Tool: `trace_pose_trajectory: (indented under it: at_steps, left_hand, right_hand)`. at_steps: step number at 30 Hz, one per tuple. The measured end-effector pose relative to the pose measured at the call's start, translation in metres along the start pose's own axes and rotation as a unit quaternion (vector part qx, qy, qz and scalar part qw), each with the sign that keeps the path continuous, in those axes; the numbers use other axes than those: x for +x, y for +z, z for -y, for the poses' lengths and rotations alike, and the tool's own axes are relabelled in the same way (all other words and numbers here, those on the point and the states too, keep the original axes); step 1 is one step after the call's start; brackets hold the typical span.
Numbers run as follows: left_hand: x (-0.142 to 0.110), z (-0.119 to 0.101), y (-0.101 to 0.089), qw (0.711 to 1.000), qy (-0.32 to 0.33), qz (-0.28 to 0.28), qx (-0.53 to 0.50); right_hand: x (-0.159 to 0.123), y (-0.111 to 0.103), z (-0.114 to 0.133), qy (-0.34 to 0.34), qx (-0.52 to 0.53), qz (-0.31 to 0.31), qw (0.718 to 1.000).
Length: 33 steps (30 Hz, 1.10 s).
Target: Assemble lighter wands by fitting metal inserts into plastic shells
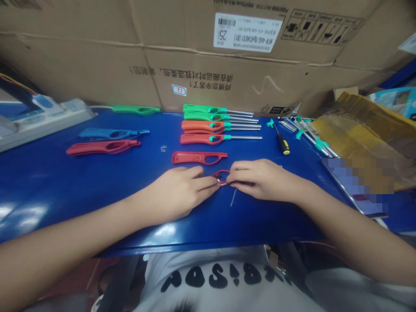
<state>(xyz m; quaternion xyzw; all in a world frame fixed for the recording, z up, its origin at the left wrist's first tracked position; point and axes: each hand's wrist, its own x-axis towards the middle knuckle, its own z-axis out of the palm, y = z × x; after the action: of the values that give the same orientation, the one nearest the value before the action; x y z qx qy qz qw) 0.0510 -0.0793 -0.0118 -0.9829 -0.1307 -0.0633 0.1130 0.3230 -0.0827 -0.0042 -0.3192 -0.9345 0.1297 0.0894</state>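
A red lighter handle half (223, 183) lies low over the blue table, mostly covered by my fingers; its trigger loop shows between them. My left hand (178, 190) is closed on its left part, thumb and fingers pinched near the loop. On the right end, my right hand (260, 177) pinches it with bent fingers. Just beyond my hands rests the matching red shell half (198, 157), inner side up. A thin clear strip (233, 197) lies below my right fingers. Whether a small part sits inside the held shell is hidden.
Several green, orange and red lighters with metal tubes (221, 125) lie in a row behind. Left are blue (112, 134) and red handles (104, 147), and small screws (163, 148). Right are a screwdriver (282, 141), metal tubes (313, 136) and a yellow-brown bag (373, 134). A cardboard box (113, 56) walls the back.
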Motion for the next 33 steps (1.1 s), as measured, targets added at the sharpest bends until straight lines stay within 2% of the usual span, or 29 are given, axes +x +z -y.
trace_pose_trajectory:
  at_steps: [6,11,16,26,33]
  left_hand:
    - [-0.0037,0.0032,0.0015,1.000,0.001,-0.015,-0.014]
    - [-0.0047,0.0062,-0.0004,0.997,0.006,-0.073,-0.037]
    - [-0.0039,0.0048,0.0005,0.992,-0.018,-0.115,-0.045]
    - [-0.0036,0.0006,-0.0018,0.995,-0.043,-0.080,-0.038]
    - [-0.0053,0.0008,-0.0011,0.997,-0.039,-0.058,-0.035]
  right_hand:
    - [0.0002,-0.0003,0.0012,0.006,-0.024,0.011,1.000]
    - [0.0000,-0.0023,0.0020,0.006,-0.024,0.007,1.000]
    - [-0.0011,-0.0022,0.0018,-0.007,-0.031,-0.008,0.999]
    - [-0.0020,-0.0042,0.0020,-0.009,-0.086,-0.018,0.996]
    - [-0.0030,-0.0029,0.0011,-0.006,-0.083,-0.031,0.996]
